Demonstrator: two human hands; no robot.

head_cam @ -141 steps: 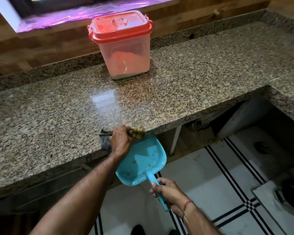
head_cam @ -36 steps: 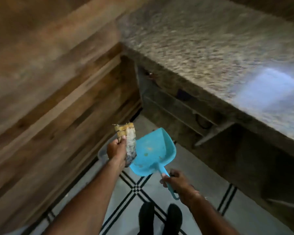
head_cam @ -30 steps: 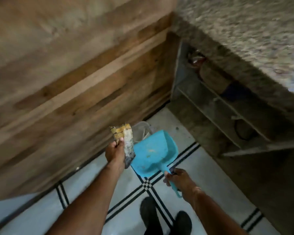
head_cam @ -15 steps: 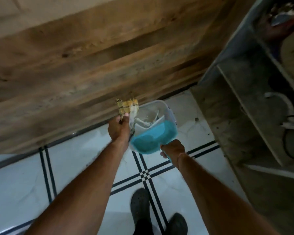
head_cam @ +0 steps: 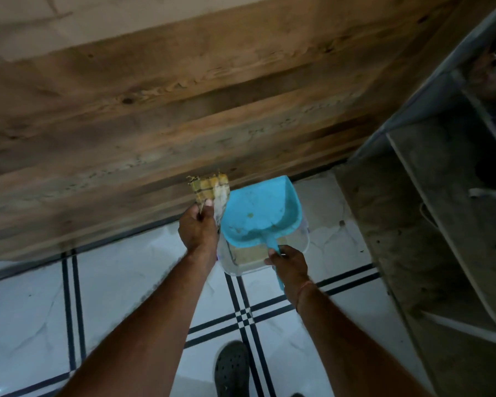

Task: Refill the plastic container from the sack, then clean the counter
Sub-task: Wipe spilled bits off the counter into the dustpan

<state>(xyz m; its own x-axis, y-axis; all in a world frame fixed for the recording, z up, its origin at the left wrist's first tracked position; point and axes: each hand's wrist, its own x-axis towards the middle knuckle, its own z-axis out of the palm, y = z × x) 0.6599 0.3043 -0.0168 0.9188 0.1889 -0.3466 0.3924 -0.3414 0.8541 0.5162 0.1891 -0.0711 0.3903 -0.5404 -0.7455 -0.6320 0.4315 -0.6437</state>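
Note:
My right hand grips the handle of a blue dustpan, held level with its scoop facing up, a few crumbs on it. The pan hovers over a clear plastic bin on the floor by the wall. My left hand holds a folded yellow and grey cleaning cloth upright, right beside the dustpan's left edge. The red-lidded container, the sack and the counter top are out of view.
A wood-panelled wall rises right behind the bin. White floor tiles with dark stripes lie below. Open shelves under the counter stand at the right. My dark shoe is at the bottom.
I turned from the counter to the bin on the floor. Half a second ago the dustpan was tipped down into the bin; now it is lifted back level above it.

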